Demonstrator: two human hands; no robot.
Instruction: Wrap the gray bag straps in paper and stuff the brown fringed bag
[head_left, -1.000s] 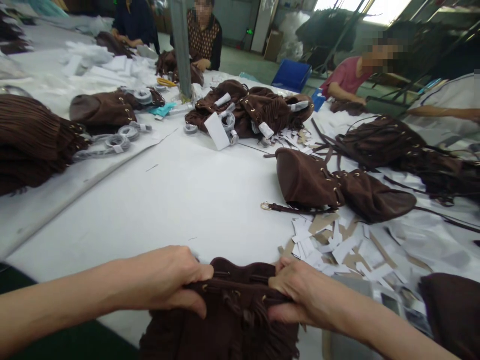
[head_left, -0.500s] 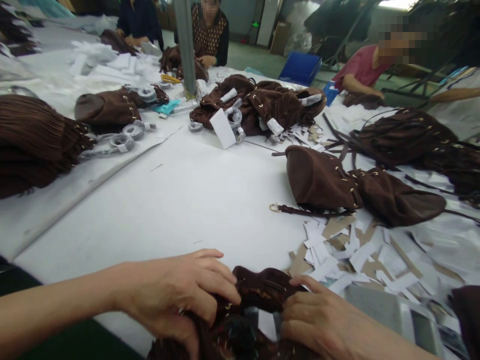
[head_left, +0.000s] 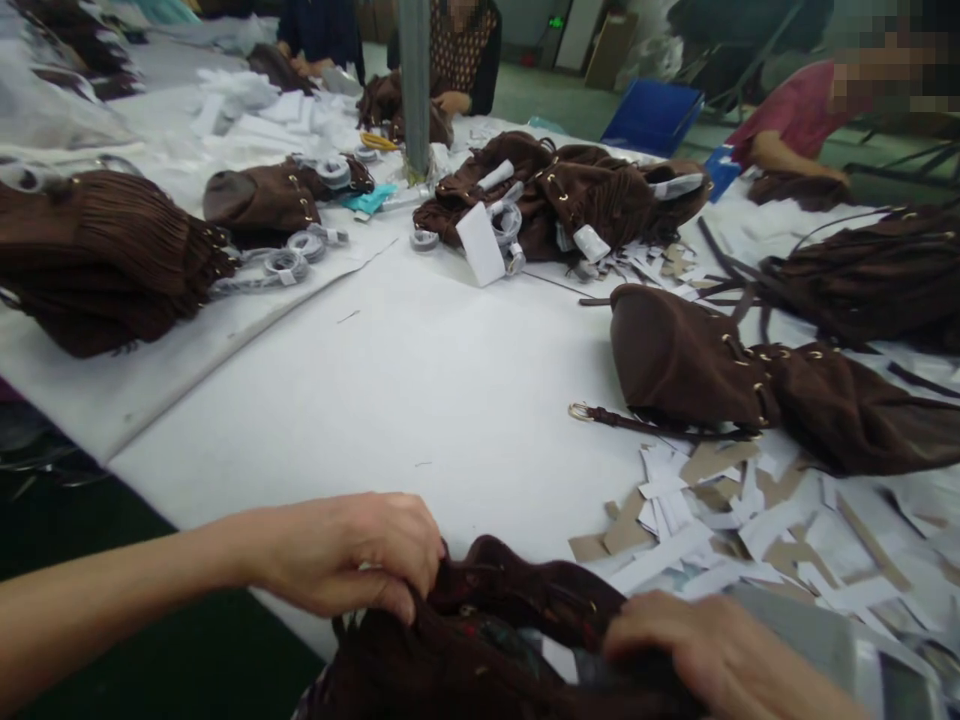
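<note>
A dark brown fringed bag point(head_left: 495, 640) lies at the near edge of the white table point(head_left: 420, 400), its mouth pulled open. My left hand point(head_left: 352, 555) grips the bag's left rim with curled fingers. My right hand point(head_left: 705, 655) rests on the bag's right side, fingers closed over the fabric; part of it is cut off by the frame.
A brown bag with a loose buckled strap point(head_left: 712, 370) lies right of centre, above a litter of white and tan paper strips point(head_left: 750, 510). More brown bags point(head_left: 570, 195) sit at the far side and a fringed stack point(head_left: 105, 255) at left. Other people sit around the table.
The view has shifted left and down. My hands went from pulling the bag's top taut to spreading its mouth open, the right hand sliding lower right.
</note>
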